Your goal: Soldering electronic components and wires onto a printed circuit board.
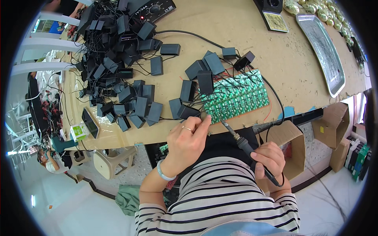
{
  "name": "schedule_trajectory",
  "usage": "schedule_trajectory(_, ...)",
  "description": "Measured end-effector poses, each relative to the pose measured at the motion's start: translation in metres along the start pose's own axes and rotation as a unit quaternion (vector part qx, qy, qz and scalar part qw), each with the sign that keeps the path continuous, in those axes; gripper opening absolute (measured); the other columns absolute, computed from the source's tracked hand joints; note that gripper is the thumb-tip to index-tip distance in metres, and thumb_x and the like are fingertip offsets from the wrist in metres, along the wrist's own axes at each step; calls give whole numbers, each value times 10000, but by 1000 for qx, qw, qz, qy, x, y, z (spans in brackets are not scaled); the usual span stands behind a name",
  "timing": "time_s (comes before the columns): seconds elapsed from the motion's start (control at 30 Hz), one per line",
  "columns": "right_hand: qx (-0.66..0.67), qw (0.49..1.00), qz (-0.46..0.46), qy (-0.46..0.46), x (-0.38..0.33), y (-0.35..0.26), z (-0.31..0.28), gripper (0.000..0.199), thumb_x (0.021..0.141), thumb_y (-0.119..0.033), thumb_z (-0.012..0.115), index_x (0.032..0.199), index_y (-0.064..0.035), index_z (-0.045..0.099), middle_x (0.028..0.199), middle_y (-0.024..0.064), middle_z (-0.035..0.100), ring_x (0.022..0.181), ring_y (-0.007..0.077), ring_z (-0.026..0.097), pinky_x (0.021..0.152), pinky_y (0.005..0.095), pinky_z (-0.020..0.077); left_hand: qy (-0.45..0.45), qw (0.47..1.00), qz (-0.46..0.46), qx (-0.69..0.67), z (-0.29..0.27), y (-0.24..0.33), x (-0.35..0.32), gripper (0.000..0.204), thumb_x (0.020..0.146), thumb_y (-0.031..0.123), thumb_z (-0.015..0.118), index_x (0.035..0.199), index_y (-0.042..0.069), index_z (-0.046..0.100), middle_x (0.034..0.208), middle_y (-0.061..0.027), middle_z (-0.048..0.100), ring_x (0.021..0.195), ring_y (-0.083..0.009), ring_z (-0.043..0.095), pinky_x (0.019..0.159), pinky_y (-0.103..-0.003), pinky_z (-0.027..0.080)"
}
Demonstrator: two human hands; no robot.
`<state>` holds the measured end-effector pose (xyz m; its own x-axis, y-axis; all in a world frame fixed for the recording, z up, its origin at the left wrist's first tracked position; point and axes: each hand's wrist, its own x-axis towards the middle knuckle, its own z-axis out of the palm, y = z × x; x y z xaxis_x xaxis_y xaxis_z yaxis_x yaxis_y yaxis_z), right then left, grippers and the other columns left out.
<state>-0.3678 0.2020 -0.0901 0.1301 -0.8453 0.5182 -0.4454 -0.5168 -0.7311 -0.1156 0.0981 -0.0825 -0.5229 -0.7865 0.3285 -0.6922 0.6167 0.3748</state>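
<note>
A green circuit board panel (236, 97) with rows of small components lies on the table in front of me. My left hand (185, 142) is at its near left corner, thumb and forefinger pinched together; what they hold is too small to make out. My right hand (270, 159) grips a soldering iron (245, 145) by its dark handle. The iron's tip points up and left, close to the board's near edge, just right of my left fingertips. Several black plastic boxes (205, 82) with thin black wires sit along the board's left and far sides, one overlapping it.
A heap of wired black boxes (112, 65) covers the table's left. A control box with a dial (155, 8), a sponge stand (275, 21) and a metal tray (323, 55) stand farther off. The iron's cable (280, 94) loops right of the board. Below are cardboard boxes (293, 147) and a stool (105, 165).
</note>
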Motion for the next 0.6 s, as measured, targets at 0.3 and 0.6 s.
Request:
schedule_trajectory(0.3, 11, 1000, -9, -15, 3, 3, 4, 241, 811, -3, 661, 1044, 19, 717, 878, 111, 681, 675, 250, 650, 642, 361, 554, 3, 1000, 1, -3, 2, 1, 4, 232, 793, 53, 793, 1022, 79, 764, 825, -5, 586, 599, -164, 583, 549, -301, 475)
schedule_trajectory(0.6, -105, 985, -128, -53, -4, 4, 10, 224, 883, -112, 622, 1045, 13, 711, 826, 120, 675, 646, 237, 648, 618, 341, 563, -38, 995, -79, -43, -1, 15, 12, 134, 830, 71, 756, 962, 49, 743, 809, -50, 589, 567, -230, 599, 514, -352, 480)
